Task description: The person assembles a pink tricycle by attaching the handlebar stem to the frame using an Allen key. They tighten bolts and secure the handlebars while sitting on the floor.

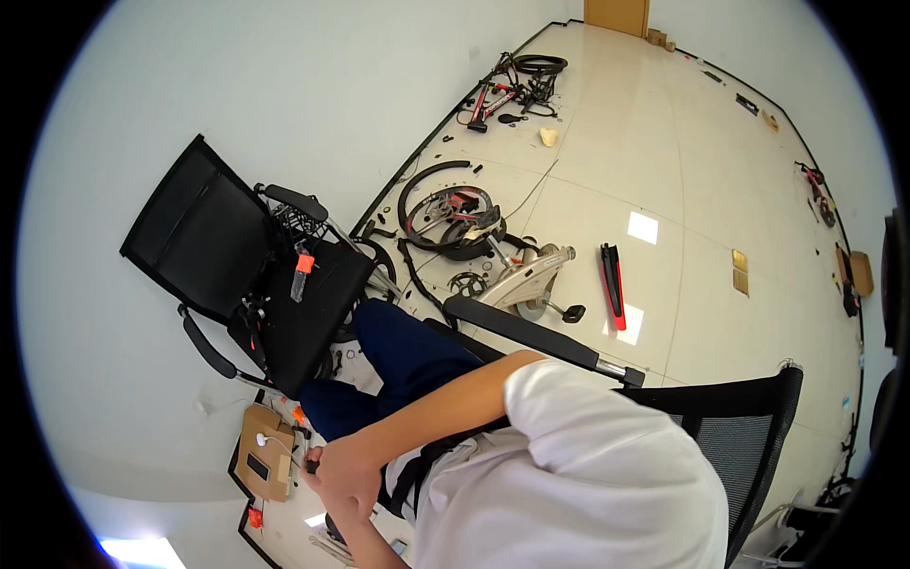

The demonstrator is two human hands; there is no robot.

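Note:
My right hand [337, 462] is closed in front of my lap, the arm reaching across my body. A small dark piece [312, 466] shows at its fingertips, too little of it visible to name. My left hand [354, 503] comes up from below and meets the right one. Its fingers are hidden. Just beyond the hands lies an opened cardboard box [278, 482] with a dark phone-like rectangle [257, 466] on it. On the black office chair [318, 289] facing me rest an orange-and-grey tool [301, 277] and dark hand tools [254, 318].
Bicycle parts spread over the tiled floor: a wheel [409, 213], a pale frame section with a pedal [526, 282], a black-and-red long piece [613, 289], and another red-and-black frame [493, 102] by the wall. My chair's armrest [521, 332] stands beside me. Wrenches [332, 550] lie below.

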